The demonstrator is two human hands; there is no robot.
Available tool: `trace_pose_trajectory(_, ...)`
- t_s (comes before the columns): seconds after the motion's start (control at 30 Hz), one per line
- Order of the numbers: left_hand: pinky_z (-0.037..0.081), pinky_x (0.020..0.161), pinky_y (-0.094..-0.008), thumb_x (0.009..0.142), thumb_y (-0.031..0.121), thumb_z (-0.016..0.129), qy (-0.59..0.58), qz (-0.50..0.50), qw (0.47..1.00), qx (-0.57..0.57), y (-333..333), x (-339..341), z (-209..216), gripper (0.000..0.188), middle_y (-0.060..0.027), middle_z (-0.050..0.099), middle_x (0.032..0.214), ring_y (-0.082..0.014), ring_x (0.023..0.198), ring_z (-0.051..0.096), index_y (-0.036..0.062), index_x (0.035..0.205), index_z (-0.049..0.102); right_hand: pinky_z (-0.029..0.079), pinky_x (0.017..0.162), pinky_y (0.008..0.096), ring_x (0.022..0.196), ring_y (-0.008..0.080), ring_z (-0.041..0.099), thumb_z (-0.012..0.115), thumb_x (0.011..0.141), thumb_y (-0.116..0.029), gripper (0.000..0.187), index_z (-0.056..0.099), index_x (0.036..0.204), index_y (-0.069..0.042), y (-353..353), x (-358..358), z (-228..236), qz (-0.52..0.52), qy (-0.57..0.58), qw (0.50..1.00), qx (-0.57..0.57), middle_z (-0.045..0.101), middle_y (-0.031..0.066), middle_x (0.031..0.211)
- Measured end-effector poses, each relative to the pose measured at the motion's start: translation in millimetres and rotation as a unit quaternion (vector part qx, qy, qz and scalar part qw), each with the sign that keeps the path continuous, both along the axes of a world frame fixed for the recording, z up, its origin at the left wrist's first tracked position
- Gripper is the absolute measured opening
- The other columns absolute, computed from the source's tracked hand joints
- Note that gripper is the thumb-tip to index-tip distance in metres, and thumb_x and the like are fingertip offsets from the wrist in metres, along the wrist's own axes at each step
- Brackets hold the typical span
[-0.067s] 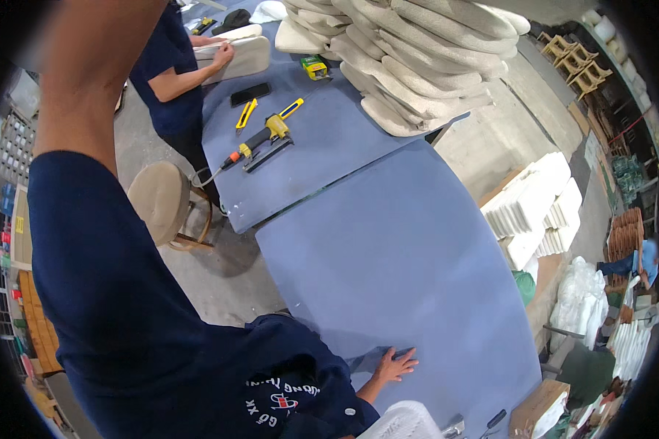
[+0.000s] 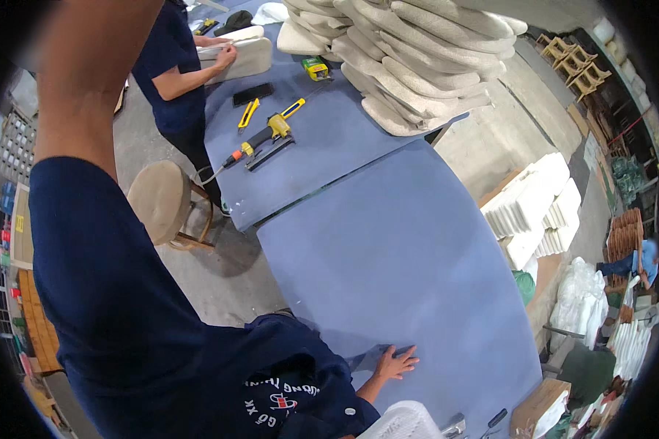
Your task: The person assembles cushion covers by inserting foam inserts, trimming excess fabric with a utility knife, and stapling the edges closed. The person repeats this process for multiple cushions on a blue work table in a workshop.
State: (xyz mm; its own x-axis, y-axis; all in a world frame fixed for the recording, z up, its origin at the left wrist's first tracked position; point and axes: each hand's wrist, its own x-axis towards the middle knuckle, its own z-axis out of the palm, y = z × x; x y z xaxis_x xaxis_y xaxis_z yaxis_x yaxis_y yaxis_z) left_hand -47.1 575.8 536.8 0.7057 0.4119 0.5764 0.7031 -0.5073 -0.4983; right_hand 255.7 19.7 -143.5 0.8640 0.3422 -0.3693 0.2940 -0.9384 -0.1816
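Note:
My right hand [image 2: 397, 364] lies palm down on the blue-grey tabletop [image 2: 388, 249], fingers spread, holding nothing. My left forearm [image 2: 80, 110] is raised along the left side and runs out of the top edge, so my left hand is out of sight. Close to my right hand, at the lower edge, are a white textured piece [image 2: 403, 423], a partly cut-off metallic object [image 2: 454, 426] and a small dark tool [image 2: 496, 419]. Farther up the table lie a yellow and black air stapler [image 2: 277, 128] with a hose, and two yellow utility knives [image 2: 249, 115].
A co-worker [image 2: 172, 80] at the far left holds a pale cushion [image 2: 245, 60]. Tall stacked cushions [image 2: 417, 66] stand at the back. A dark phone [image 2: 252, 94] and a green-yellow box [image 2: 316, 69] lie nearby. A stool [image 2: 159, 201] stands left; white foam stacks [image 2: 531, 208] stand right.

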Motion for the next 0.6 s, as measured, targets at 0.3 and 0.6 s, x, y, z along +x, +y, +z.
trace_pose_trajectory(0.3, 0.058, 0.075, -0.0449, 0.092, 0.048, 0.065, 0.028, -0.073, 0.98, -0.183, -246, 84, -5, 0.046, -0.0206, 0.073, 0.092, -0.0344, 0.09, 0.072, 0.0022, 0.1, 0.07, 0.033, 0.118, 0.057, 0.148, 0.0398, 0.036, 0.07, 0.094, -0.029, 0.063, 0.049, 0.15, -0.008, -55, 57, -39, 0.208, 0.08, 0.932, 0.284, 0.043, 0.023, 0.157)
trace_pose_trajectory(0.6, 0.055, 0.084, -0.0444, 0.084, 0.057, 0.074, -0.039, -0.167, 0.889, -0.426, -344, 256, -265, 0.062, -0.0217, 0.074, 0.094, -0.0374, 0.091, 0.071, -0.0014, 0.104, 0.074, 0.052, 0.104, 0.0379, 0.114, 0.0219, 0.064, 0.058, 0.105, -0.014, 0.032, 0.062, 0.13, 0.005, -103, 163, 158, 0.058, 0.142, 0.786, 0.599, 0.069, 0.0136, 0.116)
